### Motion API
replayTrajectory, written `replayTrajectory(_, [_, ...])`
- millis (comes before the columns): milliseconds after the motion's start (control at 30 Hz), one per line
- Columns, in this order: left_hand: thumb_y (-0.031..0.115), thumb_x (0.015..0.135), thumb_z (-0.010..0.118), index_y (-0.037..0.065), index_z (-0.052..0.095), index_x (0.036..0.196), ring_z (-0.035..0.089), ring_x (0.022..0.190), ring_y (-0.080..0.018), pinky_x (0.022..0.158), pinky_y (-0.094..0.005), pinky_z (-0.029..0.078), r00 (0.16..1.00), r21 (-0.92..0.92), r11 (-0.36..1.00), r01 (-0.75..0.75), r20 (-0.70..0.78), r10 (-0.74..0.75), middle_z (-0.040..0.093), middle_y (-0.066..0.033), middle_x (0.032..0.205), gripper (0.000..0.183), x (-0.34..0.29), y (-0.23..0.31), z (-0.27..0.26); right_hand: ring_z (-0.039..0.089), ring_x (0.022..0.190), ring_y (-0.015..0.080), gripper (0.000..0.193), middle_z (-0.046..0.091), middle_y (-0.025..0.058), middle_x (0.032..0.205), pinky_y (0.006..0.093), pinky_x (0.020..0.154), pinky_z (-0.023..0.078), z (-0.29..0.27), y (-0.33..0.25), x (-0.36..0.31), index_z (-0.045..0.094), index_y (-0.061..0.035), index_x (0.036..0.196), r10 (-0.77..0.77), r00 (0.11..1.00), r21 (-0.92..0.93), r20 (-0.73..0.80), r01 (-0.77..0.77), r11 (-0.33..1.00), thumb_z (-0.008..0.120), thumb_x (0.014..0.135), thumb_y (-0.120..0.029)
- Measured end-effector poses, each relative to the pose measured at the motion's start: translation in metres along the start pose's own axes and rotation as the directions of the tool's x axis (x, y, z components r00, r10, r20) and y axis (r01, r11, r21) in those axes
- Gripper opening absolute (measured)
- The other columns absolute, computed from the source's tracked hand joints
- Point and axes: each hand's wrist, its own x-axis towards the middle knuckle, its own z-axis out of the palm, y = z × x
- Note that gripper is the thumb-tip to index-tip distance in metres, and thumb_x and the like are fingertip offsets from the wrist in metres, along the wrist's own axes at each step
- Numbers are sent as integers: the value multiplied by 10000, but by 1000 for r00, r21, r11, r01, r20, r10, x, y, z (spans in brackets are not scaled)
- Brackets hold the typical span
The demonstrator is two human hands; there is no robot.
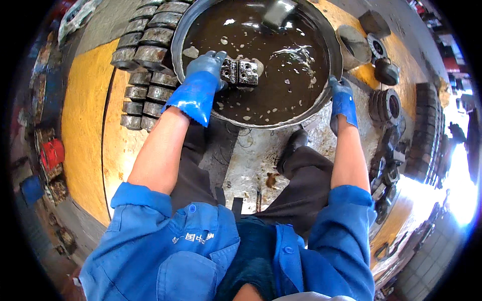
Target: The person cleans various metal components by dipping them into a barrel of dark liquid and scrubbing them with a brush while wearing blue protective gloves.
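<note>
A large round metal basin point(268, 122) of murky brown liquid stands in front of me, with pale foam patches afloat on it. My left hand point(205, 70), in a blue rubber glove, is over the left part of the basin. It is closed on a wet, dark metal block point(247, 73) with round holes and a groove down its middle. Whether this is one piece or two side by side, I cannot tell. At the basin's right rim, my right hand point(342, 93), gloved the same way, grips the edge. A shiny grey object point(278, 13) shows at the basin's far side.
Stacked curved metal blocks point(152, 56) line the basin's left, on a yellow board point(83, 125). To the right are a cylindrical metal pot point(353, 45), flanged rings point(386, 106) and a row of dark metal parts point(426, 130). My shoe point(293, 149) is below the basin.
</note>
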Motion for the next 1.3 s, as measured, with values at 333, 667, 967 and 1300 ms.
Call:
replayTrajectory(333, [272, 651, 905, 164, 489, 1460, 607, 1243, -305, 1039, -418, 504, 995, -39, 999, 28, 98, -24, 582, -123, 1394, 916, 6, -1, -6, 680, 916, 406, 264, 713, 235, 939, 451, 804, 503, -25, -45, -49, 718, 3, 1058, -494, 853, -628, 170, 480, 613, 586, 927, -184])
replayTrajectory(667, [300, 635, 910, 177, 434, 1504, 594, 1246, -325, 1046, -421, 504, 994, -93, 994, 54, 100, -45, 547, -106, 1418, 999, 4, -6, -4, 709, 903, 184, 273, 745, 71, 957, 342, 752, 581, -25, -168, -103, 704, -85, 1211, -402, 886, -428, -230, 279, 860, 581, 970, -116])
replayTrajectory(967, [336, 643, 945, 169, 397, 1538, 526, 1332, -381, 1126, -417, 437, 986, -435, 900, 10, -145, -81, 480, -196, 1506, 1062, 1, -12, 21, 686, 603, 188, 250, 760, 150, 916, 308, 500, 560, 79, -140, -98, 674, -54, 1225, -86, 963, 348, 255, -8, 937, 582, 1032, -185])
replayTrajectory(1300, [65, 687, 819, 118, 655, 1290, 656, 1137, -340, 995, -405, 519, 936, -456, 881, -123, -348, -49, 672, -138, 1261, 627, 3, -14, 33, 673, 643, 161, 283, 748, 106, 997, 313, 584, 576, 107, -125, -109, 652, -71, 1286, 39, 806, 149, 590, -156, 977, 556, 1044, -181])
